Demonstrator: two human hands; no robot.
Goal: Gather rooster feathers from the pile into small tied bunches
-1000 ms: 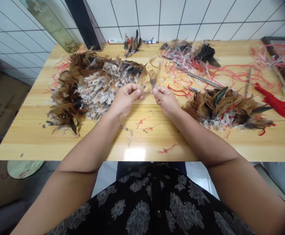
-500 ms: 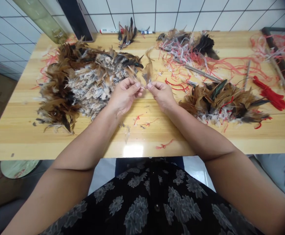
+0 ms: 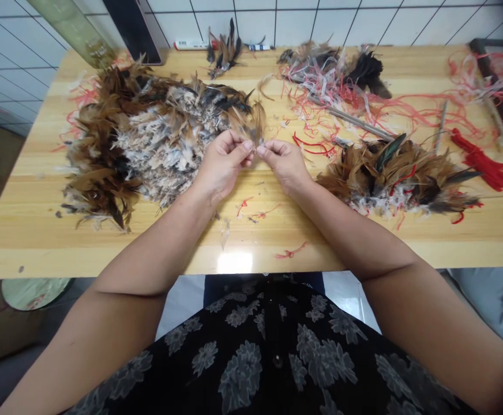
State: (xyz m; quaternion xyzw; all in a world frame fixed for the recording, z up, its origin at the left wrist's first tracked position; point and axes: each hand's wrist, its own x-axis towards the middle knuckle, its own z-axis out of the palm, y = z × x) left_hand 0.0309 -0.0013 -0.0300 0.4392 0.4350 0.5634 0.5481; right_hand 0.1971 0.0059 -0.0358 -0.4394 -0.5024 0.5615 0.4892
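Note:
Over the middle of the table, my left hand (image 3: pixel 228 158) and my right hand (image 3: pixel 284 164) meet almost fingertip to fingertip, both pinched closed. Brown feathers (image 3: pixel 256 121) rise from between the two pinches, their quill ends at my fingertips. Which feather sits in which hand is partly hidden by the fingers. Left of my left hand lies a large pile of brown, black and fluffy grey feathers (image 3: pixel 156 150). To the right of my right hand is a smaller heap of brown feathers (image 3: pixel 390 173) with white quill ends and red ties.
Pink and white plastic strings (image 3: pixel 321 80) lie tangled at the back right, beside a thin stick (image 3: pixel 355 122). A bundle of red cord (image 3: pixel 485 164) rests at the far right. A marker (image 3: pixel 195 45), a dark upright phone-like slab (image 3: pixel 134 29) and a greenish bottle (image 3: pixel 76 29) stand along the tiled wall.
My hands have drawn closer together, with the feathers now gathered at both fingertips. The whole view has shifted slightly; the piles lie as before.

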